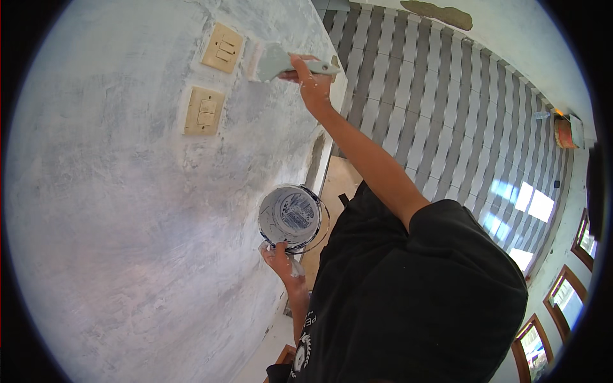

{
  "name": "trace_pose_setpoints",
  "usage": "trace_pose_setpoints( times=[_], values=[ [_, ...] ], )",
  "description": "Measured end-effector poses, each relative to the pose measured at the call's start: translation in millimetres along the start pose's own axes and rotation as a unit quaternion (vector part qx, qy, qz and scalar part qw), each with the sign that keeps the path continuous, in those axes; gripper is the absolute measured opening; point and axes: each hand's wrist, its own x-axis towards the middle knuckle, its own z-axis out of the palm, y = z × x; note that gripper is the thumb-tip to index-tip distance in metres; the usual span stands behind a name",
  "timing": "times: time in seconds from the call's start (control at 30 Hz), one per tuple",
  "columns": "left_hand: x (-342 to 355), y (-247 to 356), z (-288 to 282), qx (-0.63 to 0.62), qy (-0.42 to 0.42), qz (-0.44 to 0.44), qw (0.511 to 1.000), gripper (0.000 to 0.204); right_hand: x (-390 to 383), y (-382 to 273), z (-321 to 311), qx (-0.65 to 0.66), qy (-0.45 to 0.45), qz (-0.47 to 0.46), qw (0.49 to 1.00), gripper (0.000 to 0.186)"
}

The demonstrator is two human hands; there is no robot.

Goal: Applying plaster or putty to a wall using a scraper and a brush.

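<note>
My right hand (311, 83) is closed around the handle of a wide grey paintbrush (273, 62). Its pale bristles meet the whitish, patchily coated wall (134, 191), just right of the upper cream switch plate (221, 48). Below that plate sits a second cream switch plate (204, 112). Lower down, my left hand (281, 262) grips the rim of a round bucket (271, 209), tilted so its inside faces me. Smeared white and dark residue shows on the bucket's bottom, and a thin wire handle hangs at its right side. White specks mark both hands.
Right of the wall's edge runs a grey-and-white patterned tile floor (408, 96). A reddish container (564, 131) stands by the far wall. Wood-framed windows (565, 297) line the right side. A tan board (338, 182) lies beside my body.
</note>
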Motion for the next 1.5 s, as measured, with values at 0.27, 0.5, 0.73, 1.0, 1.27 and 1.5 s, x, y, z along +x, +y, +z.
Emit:
trace_pose_setpoints(
  times=[0.27,0.5,0.73,1.0,1.27,1.5],
  values=[
    [-2.7,2.9,3.8,-0.002,0.027,-0.003,1.0,0.041,4.3,-20.9,-5.6,0.0,0.013,0.028,1.0,0.022],
    [-3.3,-1.3,-3.6,-0.006,0.043,0.006,0.999,0.045,-2.3,-6.3,-16.3,-0.046,-0.021,0.034,0.998,0.024],
    [2.5,-3.5,-13.3,-0.001,0.029,-0.001,1.0,0.045,-0.9,-10.2,8.2,0.016,-0.032,0.024,0.999,0.024],
    [-2.1,5.5,0.4,0.001,0.032,-0.008,0.999,0.044,1.6,-18.5,7.9,0.013,-0.027,0.033,0.999,0.03],
    [1.0,6.5,3.6,0.005,0.013,-0.005,1.0,0.044,2.7,-11.6,8.4,0.012,-0.007,0.028,1.0,0.026],
    [2.8,6.4,2.9,0.015,0.021,-0.007,1.0,0.042,5.5,-17.6,0.7,-0.024,-0.006,0.033,0.999,0.022]
  ],
)
